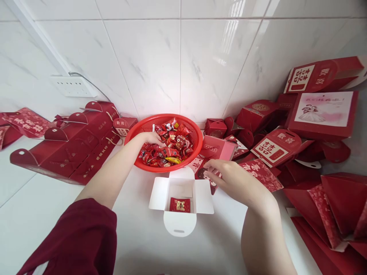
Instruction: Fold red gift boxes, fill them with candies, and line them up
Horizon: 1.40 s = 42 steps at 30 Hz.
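Observation:
My left hand [153,139] reaches into a red plastic basket [197,133] from its left side. Its fingers stretch over the red-wrapped candies [174,139] and touch them; the fingertips are partly hidden. My right hand [222,172] hovers to the right of an open white-lined box [180,225], fingers loosely curved and apart, nothing in them. The box stands in front of the basket with its flaps spread outward. Inside it lies a red packet [180,205] with gold print. A yellow-wrapped candy [173,160] shows near the basket's front rim.
Red gift boxes [271,147] are piled at the right, some stacked high. A row of handled red boxes [83,141] stands at the left. Pink and red cards or boxes [216,147] lie beside the basket. Behind is a tiled wall with a power strip [73,87].

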### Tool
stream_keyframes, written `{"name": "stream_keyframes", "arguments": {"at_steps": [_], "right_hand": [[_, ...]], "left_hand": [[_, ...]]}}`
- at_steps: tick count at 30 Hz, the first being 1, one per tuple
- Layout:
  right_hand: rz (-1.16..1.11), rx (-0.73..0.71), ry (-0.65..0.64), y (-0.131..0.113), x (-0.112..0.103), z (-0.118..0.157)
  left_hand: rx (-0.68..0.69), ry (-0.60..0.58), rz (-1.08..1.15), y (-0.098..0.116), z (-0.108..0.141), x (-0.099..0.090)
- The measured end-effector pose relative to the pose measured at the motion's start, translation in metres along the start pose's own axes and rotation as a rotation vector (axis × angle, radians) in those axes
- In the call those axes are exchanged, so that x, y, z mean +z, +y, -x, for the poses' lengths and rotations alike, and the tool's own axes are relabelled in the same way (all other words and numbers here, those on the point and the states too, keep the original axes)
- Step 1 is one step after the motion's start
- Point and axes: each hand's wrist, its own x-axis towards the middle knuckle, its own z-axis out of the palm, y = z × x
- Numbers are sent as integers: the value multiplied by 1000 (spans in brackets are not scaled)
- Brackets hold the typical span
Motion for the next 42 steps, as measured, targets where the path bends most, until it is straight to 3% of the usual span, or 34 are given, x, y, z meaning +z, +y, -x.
{"name": "stream_keyframes", "arguments": {"at_steps": [7,16,21,25,28,30,35,42], "right_hand": [[21,15,1,3,1,0],[7,26,-32,1,2,1],[-51,9,-23,2,2,-2],[-300,-108,96,-3,10,-13],[-593,-174,227,-11,22,-25],[-765,-191,240,-15,32,-32],[-999,-177,234,-18,45,-37],[-1146,-112,191,-16,43,-39]], "left_hand": [[75,-12,209,13,28,-5],[87,97,367,12,31,-2],[171,184,366,36,59,-2],[265,263,370,75,111,18],[318,213,554,103,151,43],[339,190,596,114,168,59],[344,199,706,116,181,81],[350,251,796,101,184,77]]}}
